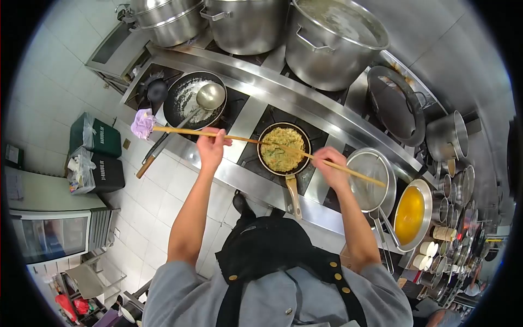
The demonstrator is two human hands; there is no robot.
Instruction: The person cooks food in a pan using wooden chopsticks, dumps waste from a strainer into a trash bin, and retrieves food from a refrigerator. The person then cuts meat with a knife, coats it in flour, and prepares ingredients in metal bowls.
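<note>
A long wooden chopstick (182, 131) is gripped in my left hand (212, 146), with a purple cloth (143, 123) at its outer end. My right hand (330, 163) closes round a second long chopstick (357, 174), whose back end overlaps the strainer in this view. Both sticks reach inward to a small black frying pan (265, 164) on the middle burner. Their tips are at the yellow egg mixture (283, 155), flecked with green, which covers the pan's bottom. The pan's light-coloured handle (293, 196) points towards me.
To the left, a black wok (173, 111) holds a ladle (211, 96). A mesh strainer (366, 182) and a steel bowl of yellow liquid (411, 215) sit to the right. Large steel pots (332, 60) line the back. Bins (95, 136) stand on the floor.
</note>
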